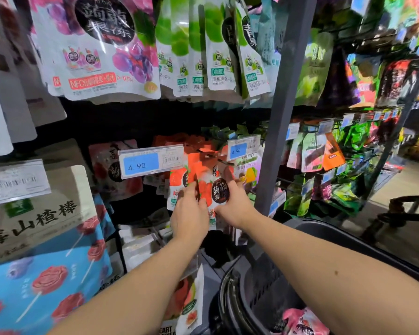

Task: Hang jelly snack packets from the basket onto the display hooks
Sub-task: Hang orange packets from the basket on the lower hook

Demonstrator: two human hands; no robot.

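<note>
Dark plastic basket (261, 288) cut at bottom edge; pink packet (300, 321) inside cropped. Red-orange jelly packet (213, 187): side edges covered by left hand (189, 215) and right hand (236, 203). Far-right hanging bags (348, 151) blurred.

This is a shop's snack aisle. Bagged snacks (99, 52) hang in crowded rows behind blue price tags (140, 162) reading 4.90, above a shopping basket (264, 284).

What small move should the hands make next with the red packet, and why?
Probably push the red jelly packet further back along the hook, then let go. The left hand and right hand both grip its sides with its top at the hook; whether its hole is threaded is unclear.
</note>
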